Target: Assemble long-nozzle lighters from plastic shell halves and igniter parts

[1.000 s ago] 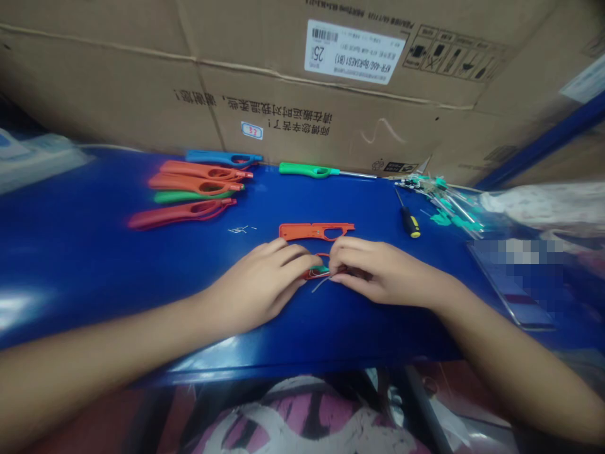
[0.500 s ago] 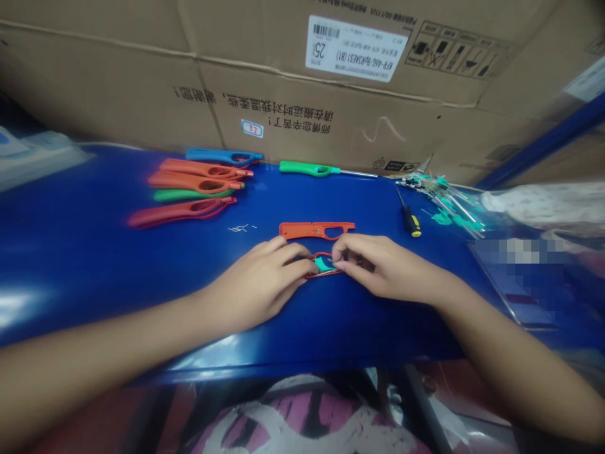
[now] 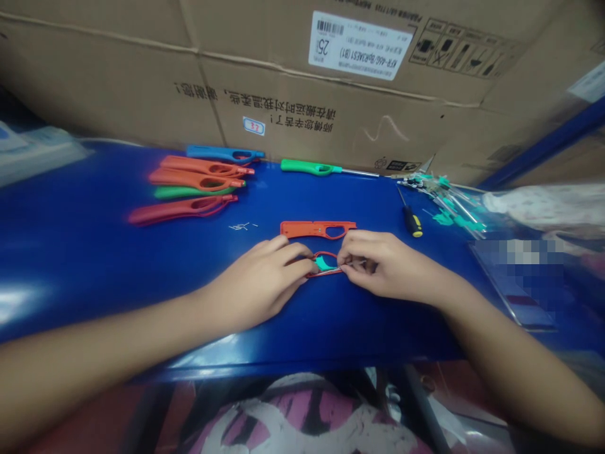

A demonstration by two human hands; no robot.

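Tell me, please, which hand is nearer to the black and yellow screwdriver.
Right. The right hand is on the person's side of the screwdriver, slightly to its left; the left hand is much farther left.

Screwdriver (image 3: 414,225) right of rear casing half (image 3: 300,229), carton (image 3: 142,75) behind both.

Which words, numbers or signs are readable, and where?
"KFR-46G/BpR3AES1 (B1)": white label, inverted.
"25": same label.
"师傅您辛苦了!": cardboard box, inverted.
"请在搬运时对我温柔些,谢谢您!": same box.
Recycling triangle: box.
Unreadable: sticker number, fine print.
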